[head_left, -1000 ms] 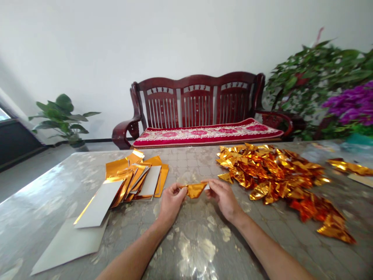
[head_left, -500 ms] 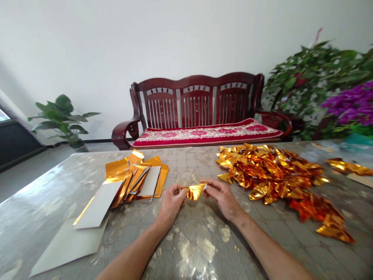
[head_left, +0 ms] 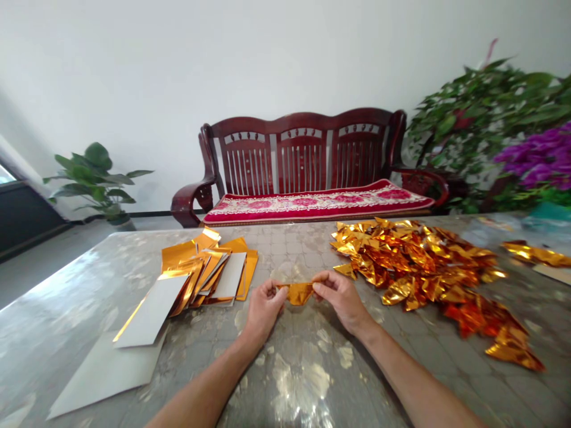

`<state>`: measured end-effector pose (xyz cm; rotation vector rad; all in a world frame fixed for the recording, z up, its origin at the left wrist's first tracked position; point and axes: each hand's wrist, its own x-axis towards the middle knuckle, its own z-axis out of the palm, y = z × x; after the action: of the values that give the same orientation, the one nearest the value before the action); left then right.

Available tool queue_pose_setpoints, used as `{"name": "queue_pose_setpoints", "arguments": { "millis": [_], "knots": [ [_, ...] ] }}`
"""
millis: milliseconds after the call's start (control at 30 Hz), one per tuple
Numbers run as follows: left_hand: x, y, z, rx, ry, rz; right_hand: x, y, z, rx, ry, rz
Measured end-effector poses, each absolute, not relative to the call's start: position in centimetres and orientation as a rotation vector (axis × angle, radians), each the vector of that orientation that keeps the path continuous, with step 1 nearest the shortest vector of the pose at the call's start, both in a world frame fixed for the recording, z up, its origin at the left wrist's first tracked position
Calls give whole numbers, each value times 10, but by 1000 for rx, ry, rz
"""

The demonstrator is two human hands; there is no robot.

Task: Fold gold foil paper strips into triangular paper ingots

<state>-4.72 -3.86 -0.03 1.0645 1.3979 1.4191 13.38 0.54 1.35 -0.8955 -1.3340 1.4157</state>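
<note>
Head view: gold foil piece point(head_left: 299, 293) over table point(head_left: 294, 345), ends pinched by left hand point(head_left: 263, 309) and right hand point(head_left: 342, 303), likely for tautness; flat sheets point(head_left: 200, 279) left, folded pieces point(head_left: 410, 261) right, presumably separated for easy reach.

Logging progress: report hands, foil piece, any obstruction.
Left hand and right hand pinching opposite ends of gold foil piece. Loose sheets left, folded pile right. No obstruction seen.

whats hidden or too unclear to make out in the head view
- Head view: both ends of the folded gold paper, covered by the left hand and right hand.
- Head view: lower sheets in the paper stack, under upper ones.
- Head view: purple flowers, cut off by the right edge.
</note>
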Motion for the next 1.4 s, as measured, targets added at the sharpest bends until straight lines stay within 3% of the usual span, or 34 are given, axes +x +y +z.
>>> {"name": "queue_pose_setpoints", "arguments": {
  "millis": [400, 1100, 1400],
  "knots": [
    [-55, -42, 9, 884, 950, 1447, 136, 5, 15, -975, -1170, 1386],
    [-56, -34, 3, 1034, 1208, 1432, 137, 5, 7, -946, -1359, 1395],
    [-68, -33, -5, 1349, 1316, 1368, 142, 8, 9, -995, -1687, 1058]
  ]
}}
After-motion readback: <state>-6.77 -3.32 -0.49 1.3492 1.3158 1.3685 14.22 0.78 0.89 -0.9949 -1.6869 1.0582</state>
